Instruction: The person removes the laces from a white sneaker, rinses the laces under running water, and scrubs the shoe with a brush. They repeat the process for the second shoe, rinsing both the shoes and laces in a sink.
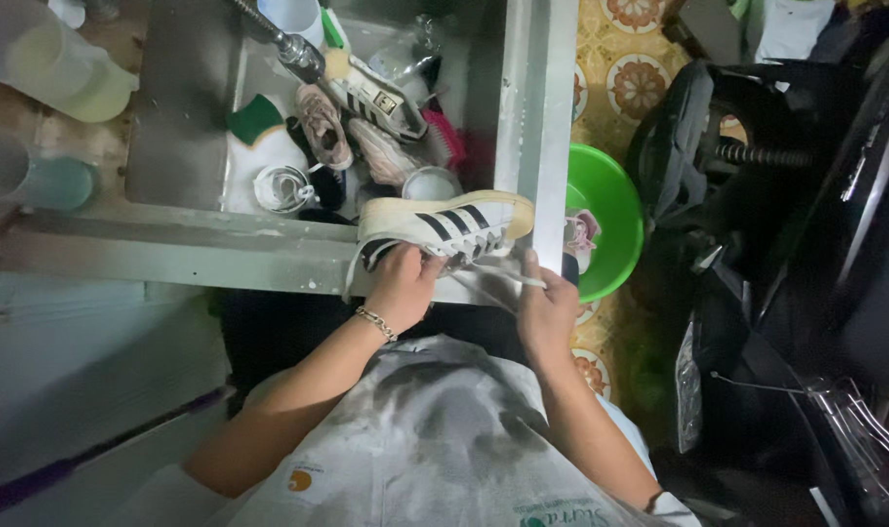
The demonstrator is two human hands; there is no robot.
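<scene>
A white sneaker with black stripes (444,222) lies on its side over the front edge of a metal sink (269,256). My left hand (403,285), with a bracelet on the wrist, grips the sneaker from below near its tongue. My right hand (545,305) pinches a white shoelace (508,273) that runs out from the sneaker. Inside the sink lie a second striped sneaker (376,98), pinkish shoes (325,125), a green sponge (256,115) and a pink brush (447,140).
A tap (286,44) hangs over the sink. Plastic jugs (49,63) and cups (35,176) stand on the counter at left. A green basin (606,229) with a small shoe sits on the patterned floor at right, beside a dark motorbike (786,224).
</scene>
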